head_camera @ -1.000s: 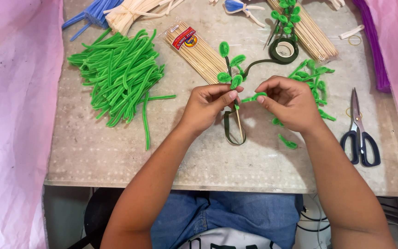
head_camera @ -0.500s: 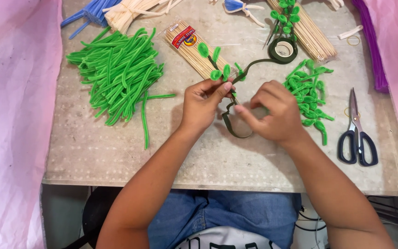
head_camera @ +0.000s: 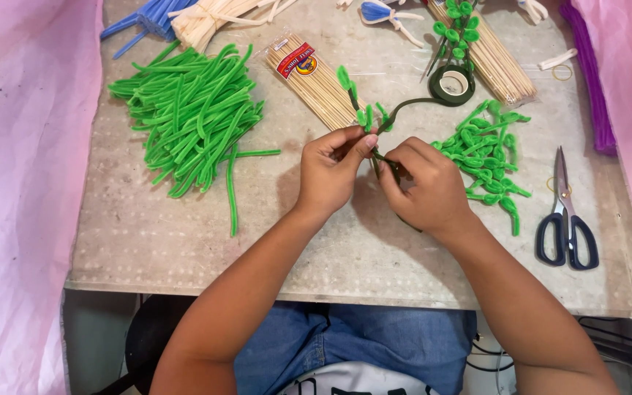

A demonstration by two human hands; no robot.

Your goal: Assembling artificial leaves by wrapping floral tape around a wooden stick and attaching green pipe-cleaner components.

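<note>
My left hand (head_camera: 332, 170) pinches a thin stem with small green pipe-cleaner leaves (head_camera: 354, 99) that points up and away from me. My right hand (head_camera: 420, 184) is closed on the dark green floral tape (head_camera: 404, 107) at the same spot on the stem, just below the leaves. That strip runs up to a tape roll (head_camera: 453, 84) lying on the table (head_camera: 199, 241). The lower part of the stem is hidden under my right hand.
A heap of green pipe cleaners (head_camera: 192, 117) lies at the left. A packet of wooden skewers (head_camera: 314, 79) is behind my hands, more skewers (head_camera: 488, 55) at the back right. Looped green leaf pieces (head_camera: 486, 153) and scissors (head_camera: 566, 216) lie right. Pink cloth (head_camera: 16, 146) hangs on both sides.
My hands have come together over the stem; the right hand moved left onto it. The leafy end has tilted from upright toward the upper left.
</note>
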